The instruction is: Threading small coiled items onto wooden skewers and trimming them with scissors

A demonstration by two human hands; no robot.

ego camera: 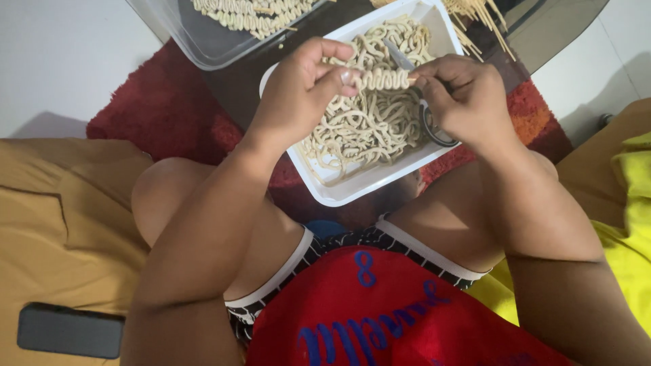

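My left hand pinches one end of a skewer wound with pale dough strip, held level above a white rectangular tray. My right hand grips the skewer's other end and also has scissors hooked on its fingers, the blade pointing up over the tray. The tray is full of loose pale dough strips and rests between my knees.
A clear plastic box holding several wrapped skewers stands at the back left. A bundle of bare wooden skewers lies at the back right. A red rug is underneath. A dark phone lies on tan cloth at lower left.
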